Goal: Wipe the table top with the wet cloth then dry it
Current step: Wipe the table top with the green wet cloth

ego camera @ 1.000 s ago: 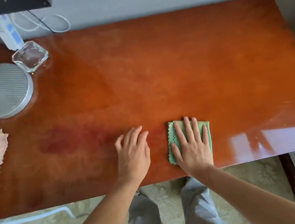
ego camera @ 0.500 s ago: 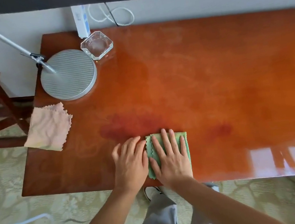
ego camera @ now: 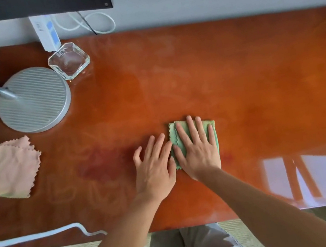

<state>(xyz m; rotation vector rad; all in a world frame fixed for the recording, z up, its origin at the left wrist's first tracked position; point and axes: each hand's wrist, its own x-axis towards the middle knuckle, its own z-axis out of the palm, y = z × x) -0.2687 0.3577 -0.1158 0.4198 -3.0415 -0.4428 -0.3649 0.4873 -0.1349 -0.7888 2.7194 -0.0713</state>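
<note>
Wiping is the step we judge in hand: our right hand [ego camera: 199, 153] presses flat, fingers spread, on the folded green cloth [ego camera: 207, 132] right of the round ribbed metal lamp base [ego camera: 34, 100], left hand [ego camera: 154, 168] spread flat on the glossy reddish-brown wooden bench [ego camera: 235, 67] beside it, more strokes needed.

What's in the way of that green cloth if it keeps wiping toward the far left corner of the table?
The green cloth lies flat under the right hand, with the left hand directly beside it on the left. Farther off, the round grey lamp base and glass ashtray occupy that corner; a pink cloth overhangs the left edge.
</note>
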